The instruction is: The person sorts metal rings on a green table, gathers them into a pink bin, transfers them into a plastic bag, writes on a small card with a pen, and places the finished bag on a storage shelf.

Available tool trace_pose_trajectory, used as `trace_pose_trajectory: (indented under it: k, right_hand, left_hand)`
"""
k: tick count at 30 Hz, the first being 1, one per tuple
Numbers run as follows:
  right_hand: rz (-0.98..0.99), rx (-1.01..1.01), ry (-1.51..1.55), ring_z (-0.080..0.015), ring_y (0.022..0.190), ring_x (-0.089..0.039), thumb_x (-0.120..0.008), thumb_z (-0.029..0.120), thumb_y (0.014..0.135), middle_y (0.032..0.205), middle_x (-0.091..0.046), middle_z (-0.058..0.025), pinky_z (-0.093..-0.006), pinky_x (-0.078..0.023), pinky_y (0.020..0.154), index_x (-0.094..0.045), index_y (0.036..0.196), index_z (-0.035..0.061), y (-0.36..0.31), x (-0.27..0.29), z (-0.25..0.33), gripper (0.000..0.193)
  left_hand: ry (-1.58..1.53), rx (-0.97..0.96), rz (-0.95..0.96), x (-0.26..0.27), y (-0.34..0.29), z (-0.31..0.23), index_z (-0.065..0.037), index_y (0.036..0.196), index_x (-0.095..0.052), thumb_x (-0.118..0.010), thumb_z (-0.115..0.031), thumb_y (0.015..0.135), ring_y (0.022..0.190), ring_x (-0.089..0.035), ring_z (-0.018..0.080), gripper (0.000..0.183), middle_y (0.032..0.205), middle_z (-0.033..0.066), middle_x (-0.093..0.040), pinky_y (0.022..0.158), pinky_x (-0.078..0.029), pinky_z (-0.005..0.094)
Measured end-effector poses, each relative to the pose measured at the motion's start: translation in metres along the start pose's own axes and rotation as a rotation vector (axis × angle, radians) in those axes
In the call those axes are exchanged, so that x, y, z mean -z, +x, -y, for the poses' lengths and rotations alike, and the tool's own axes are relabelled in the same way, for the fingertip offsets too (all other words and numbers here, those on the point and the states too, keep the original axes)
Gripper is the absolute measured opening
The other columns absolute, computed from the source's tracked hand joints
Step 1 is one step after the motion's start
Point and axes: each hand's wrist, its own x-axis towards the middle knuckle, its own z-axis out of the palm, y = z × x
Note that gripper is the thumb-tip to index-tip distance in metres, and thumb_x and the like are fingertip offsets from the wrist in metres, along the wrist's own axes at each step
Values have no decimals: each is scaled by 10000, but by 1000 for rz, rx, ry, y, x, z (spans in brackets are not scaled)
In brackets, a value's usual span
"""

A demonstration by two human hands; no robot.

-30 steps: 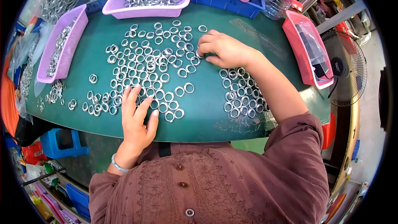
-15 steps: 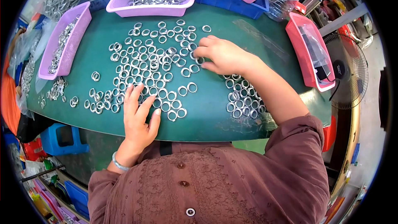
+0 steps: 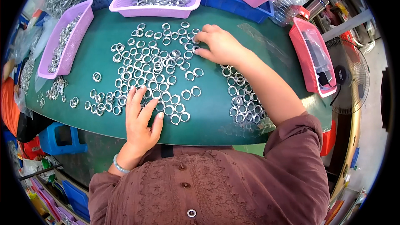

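Many small silver metal rings (image 3: 157, 67) lie in a loose spread over the green tabletop. My left hand (image 3: 141, 123) rests at the near edge of this spread, open, its fingers apart and the fingertips among the rings. At the spread's far right edge is my right hand (image 3: 223, 46), palm down. Its bent fingers and thumb are apart, touching or close to rings (image 3: 196, 49) there; I see nothing gripped, though the palm side is hidden. A second group of rings (image 3: 246, 100) sits to the right, partly covered by my right forearm.
A purple basket (image 3: 155, 11) of metal parts stands at the back, beside a blue crate (image 3: 237, 6). Another purple basket (image 3: 66, 41) is on the left. On the right are a pink basket (image 3: 312, 56) and a fan (image 3: 348, 75). A blue stool (image 3: 62, 139) stands below the table.
My right hand has moved a little away and left, its thumb and fingers now wider apart. A ring by its thumb no longer shows there. My left hand stays put; the view shifts slightly.
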Motion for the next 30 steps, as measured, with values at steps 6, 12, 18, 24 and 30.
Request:
trace_pose_trajectory:
  k: [6, 12, 18, 24, 30]
  right_hand:
    - [171, -31, 14, -317, 905, -559, -645, 202, 747, 885, -570, -124, -415, -464, 785, -613, 868, 50, -13, 13, -11, 197]
    - [270, 25, -14, -318, 917, -555, -662, 184, 733, 898, -569, -119, -427, -455, 790, -602, 876, 49, -8, 36, -27, 206]
    - [6, 44, 0, -302, 1035, -512, -604, 123, 769, 1032, -551, -117, -407, -455, 826, -613, 938, 83, 21, -3, -32, 174]
    - [449, -71, -34, -311, 881, -554, -608, 81, 731, 871, -551, -110, -389, -458, 772, -588, 806, 62, 10, 36, -25, 79]
    - [104, 212, 109, -307, 942, -557, -549, 8, 751, 952, -580, -103, -391, -461, 812, -626, 929, 69, 29, 7, -12, 202]
  left_hand:
    - [-2, 6, -1, 2, -1, 0, -12, 1048, -612, -654, -67, 724, 1216, -379, 464, 331, 1279, 224, -454, 994, -331, 504]
    - [-20, 18, 17, 2, 0, -2, -11, 1049, -614, -645, -55, 729, 1241, -363, 453, 325, 1289, 223, -454, 1012, -313, 491]
    - [-26, 23, -2, 2, -1, 0, -10, 1053, -614, -635, -37, 732, 1257, -359, 440, 324, 1300, 214, -455, 1028, -300, 481]
    - [-26, 29, -14, 4, -2, 1, -19, 1042, -613, -654, -79, 730, 1215, -381, 467, 320, 1278, 222, -457, 997, -325, 511]
    - [-34, 27, 0, 4, 0, 1, -12, 1057, -610, -633, -51, 735, 1251, -367, 441, 325, 1300, 216, -457, 1027, -299, 489]
